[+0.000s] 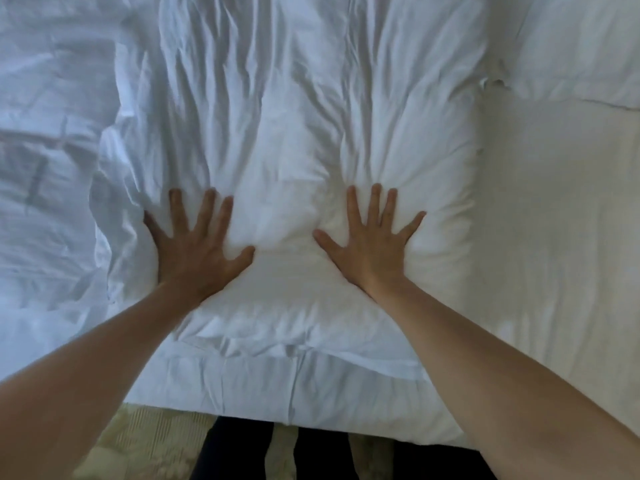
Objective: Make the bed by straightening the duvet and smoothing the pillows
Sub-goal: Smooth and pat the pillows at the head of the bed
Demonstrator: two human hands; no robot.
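Both hands press flat, fingers spread wide and clamped on nothing: left hand (pixel 194 245) and right hand (pixel 372 242) sink into the near half of the pillow (pixel 294 140), which lies on the bed (pixel 554 237) left of its bare sheet. It looks soft, light and yielding; palms should stroke outward over the creases.

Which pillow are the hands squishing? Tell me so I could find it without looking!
Start at the near edge of the white bed sheet. In the middle lies a plump, wrinkly white pillow, with the left hand and right hand pressed flat on it. The smoother white pillow at the far right has no hands on it.
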